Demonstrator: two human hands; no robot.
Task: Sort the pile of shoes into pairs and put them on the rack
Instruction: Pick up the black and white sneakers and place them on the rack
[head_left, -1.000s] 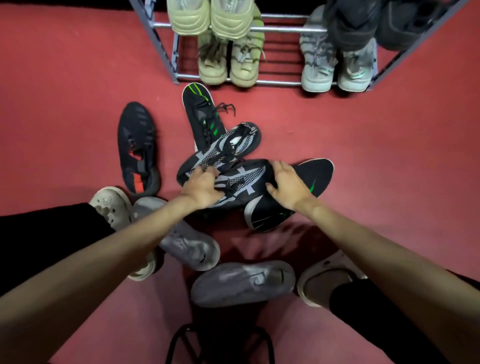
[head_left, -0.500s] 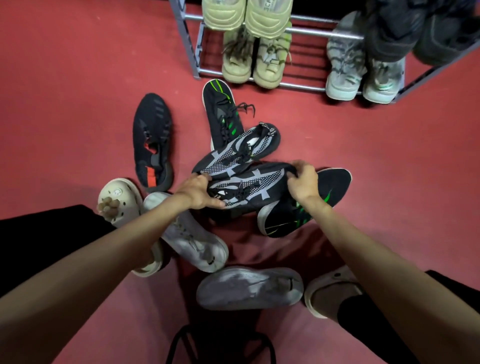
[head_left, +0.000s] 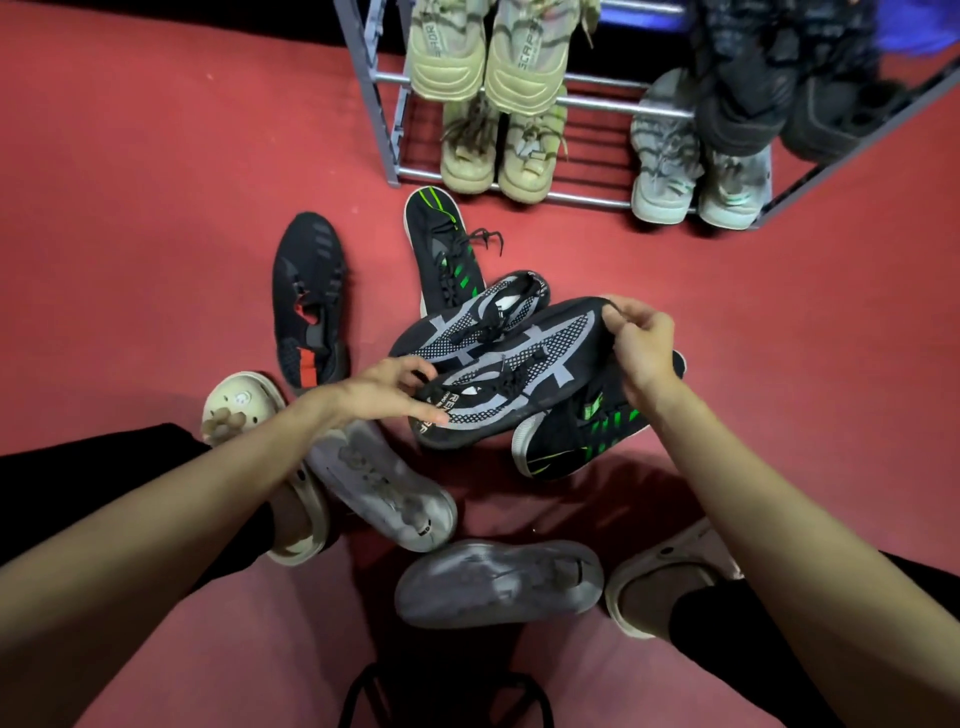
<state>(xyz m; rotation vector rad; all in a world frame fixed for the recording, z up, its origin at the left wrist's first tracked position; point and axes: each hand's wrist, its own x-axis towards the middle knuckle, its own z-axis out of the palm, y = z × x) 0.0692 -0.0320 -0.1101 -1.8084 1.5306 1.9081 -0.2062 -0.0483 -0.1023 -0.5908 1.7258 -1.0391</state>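
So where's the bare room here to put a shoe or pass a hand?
On the rack, the lower bars are bare between the beige pair and the grey pair. The red floor lies bare left of the black-and-orange shoe, and right of the right hand. It is crowded around the pile and down to the grey soles.

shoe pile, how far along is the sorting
Done: the rack already holds several pairs. In hand: the left hand and right hand grip one black-and-grey shoe. Left: its match, two green-striped shoes, two grey ones, one black-and-red shoe.
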